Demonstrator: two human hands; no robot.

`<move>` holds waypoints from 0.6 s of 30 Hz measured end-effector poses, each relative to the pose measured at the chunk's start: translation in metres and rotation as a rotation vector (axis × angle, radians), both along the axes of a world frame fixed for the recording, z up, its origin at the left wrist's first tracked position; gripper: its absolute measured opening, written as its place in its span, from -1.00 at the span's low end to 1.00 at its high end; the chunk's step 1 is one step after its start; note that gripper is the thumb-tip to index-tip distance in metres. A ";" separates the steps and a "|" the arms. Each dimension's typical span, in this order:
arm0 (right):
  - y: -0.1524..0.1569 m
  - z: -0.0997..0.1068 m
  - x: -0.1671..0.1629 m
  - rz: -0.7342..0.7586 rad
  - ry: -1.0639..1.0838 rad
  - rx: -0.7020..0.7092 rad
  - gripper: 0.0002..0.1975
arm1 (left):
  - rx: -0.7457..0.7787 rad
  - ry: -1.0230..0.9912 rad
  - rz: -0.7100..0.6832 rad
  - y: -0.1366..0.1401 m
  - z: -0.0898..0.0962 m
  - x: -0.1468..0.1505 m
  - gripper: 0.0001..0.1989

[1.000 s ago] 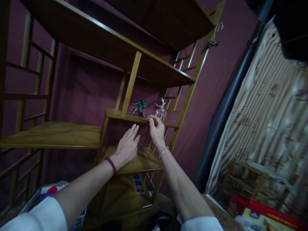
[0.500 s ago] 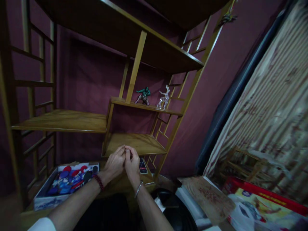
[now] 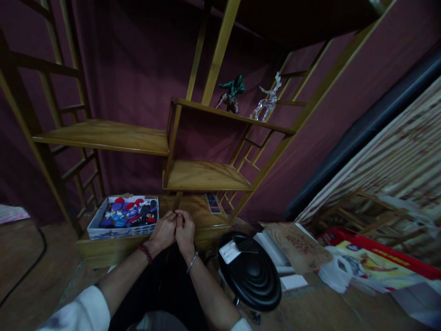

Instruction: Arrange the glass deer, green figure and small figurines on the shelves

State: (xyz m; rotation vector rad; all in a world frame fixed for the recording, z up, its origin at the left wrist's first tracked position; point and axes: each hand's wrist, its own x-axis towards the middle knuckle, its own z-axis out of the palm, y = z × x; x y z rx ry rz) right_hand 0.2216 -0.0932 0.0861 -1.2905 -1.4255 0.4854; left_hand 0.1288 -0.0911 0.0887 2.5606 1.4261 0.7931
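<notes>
My left hand (image 3: 164, 230) and my right hand (image 3: 185, 232) meet fingertip to fingertip in front of the low shelf, over my lap. Both are closed in a pinch; whatever they hold, if anything, is too small or hidden to make out. Left of them, a white patterned box (image 3: 123, 232) filled with red, blue, black and white small figures stands on the bottom board. A phone-like dark object (image 3: 212, 203) lies on that board to the right, behind my right hand. A dark red bead bracelet (image 3: 146, 253) circles my left wrist, a silver bangle (image 3: 192, 262) my right.
A green figurine (image 3: 233, 94) and a clear deer figurine (image 3: 267, 103) stand on the wooden shelf (image 3: 210, 176) unit's upper ledge. At my right are a black round stool (image 3: 253, 276) with a white label, flat boards (image 3: 298, 246), a plastic bag (image 3: 336, 271) and a red box (image 3: 379, 250).
The view has tilted down, so the shelf unit sits higher and the stool and floor show more. My hands stay together, a little lower against the shelf.
</notes>
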 end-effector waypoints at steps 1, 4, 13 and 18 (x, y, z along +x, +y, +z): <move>0.000 -0.003 -0.002 -0.002 -0.007 -0.017 -0.75 | -0.010 -0.004 0.003 -0.001 -0.002 -0.002 -0.73; -0.001 -0.011 -0.008 -0.007 -0.026 -0.064 -0.74 | -0.038 -0.008 0.015 -0.003 -0.008 -0.006 -0.73; 0.001 -0.037 -0.026 -0.004 -0.093 -0.161 -0.73 | -0.142 0.055 0.071 -0.007 -0.025 -0.021 -0.71; 0.009 -0.041 -0.038 0.019 -0.141 -0.242 -0.72 | -0.192 0.077 0.116 0.000 -0.037 -0.033 -0.69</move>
